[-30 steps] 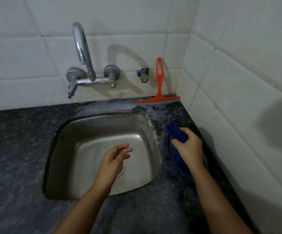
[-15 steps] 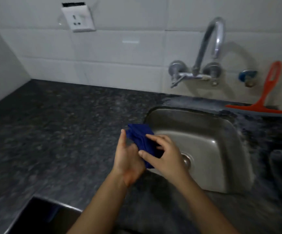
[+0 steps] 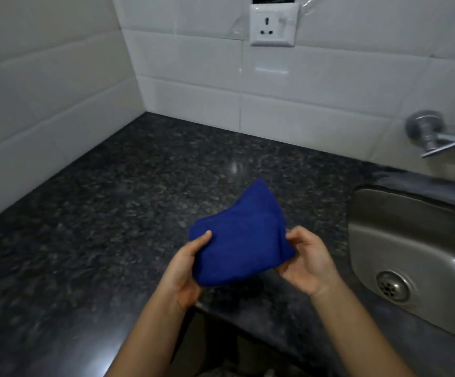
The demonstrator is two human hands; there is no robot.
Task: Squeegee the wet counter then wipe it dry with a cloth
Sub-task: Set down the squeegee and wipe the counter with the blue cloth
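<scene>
A folded dark blue cloth [image 3: 240,238] is held up above the dark speckled granite counter [image 3: 117,213], left of the sink. My left hand [image 3: 187,268] grips the cloth's left side with the thumb on top. My right hand [image 3: 309,261] pinches its right edge. The cloth is off the counter surface. The squeegee is out of view.
A steel sink [image 3: 411,254] with a round drain [image 3: 393,286] lies at the right. A tap valve [image 3: 435,136] sticks out of the white tiled wall above it. A white wall socket [image 3: 272,24] sits high on the back wall. The counter's front edge [image 3: 221,314] runs just under my wrists.
My right hand lifted the cloth from the counter right of the sink and brought it left; both hands now hold it spread wider over the left counter. My view swung left; the squeegee left the frame.
</scene>
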